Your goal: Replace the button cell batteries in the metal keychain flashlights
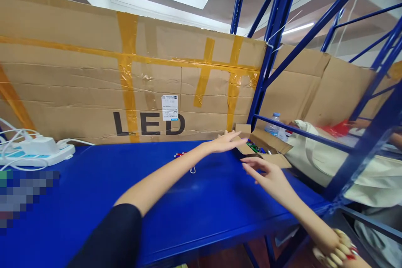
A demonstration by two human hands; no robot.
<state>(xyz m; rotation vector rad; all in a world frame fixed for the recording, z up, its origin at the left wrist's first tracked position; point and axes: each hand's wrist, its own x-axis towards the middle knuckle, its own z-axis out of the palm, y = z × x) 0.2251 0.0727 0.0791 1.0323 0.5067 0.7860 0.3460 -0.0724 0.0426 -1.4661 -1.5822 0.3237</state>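
Note:
An open cardboard box stands at the right end of the blue table, its flaps spread. Small green and dark items show inside it, too small to name. My left hand reaches across to the box's left side, palm down with fingers stretched out. Near the box's front edge is my right hand, its fingers apart and curved, with nothing visible in them. Behind my left forearm lies a small red item, and a white loop shows just below that arm.
A white power strip with tangled cables is at the left. Behind the blue table rises a tall cardboard panel marked LED. Blue rack posts stand at right, beside a pale cloth bag and a plastic bottle.

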